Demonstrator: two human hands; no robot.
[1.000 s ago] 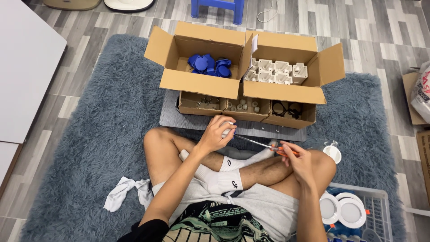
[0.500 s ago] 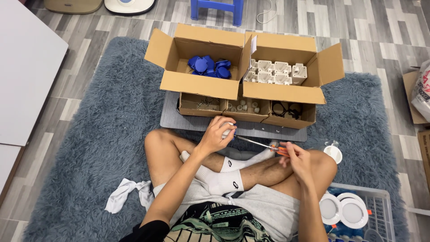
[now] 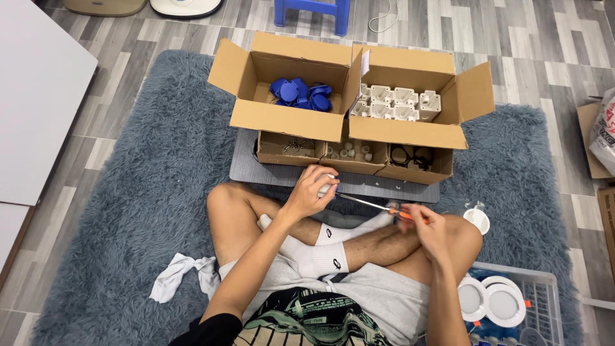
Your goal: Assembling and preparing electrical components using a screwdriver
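A: We sit on the fuzzy blue rug. Our left hand is clenched around a small white part, in front of our knees.

B: And our right hand?

A: Its grip is closed on the orange handle of the screwdriver. The long thin shaft runs left and a little far, and its tip meets the white part.

B: So the part lies left of the right hand, right at the left one. The open boxes sit farther away.
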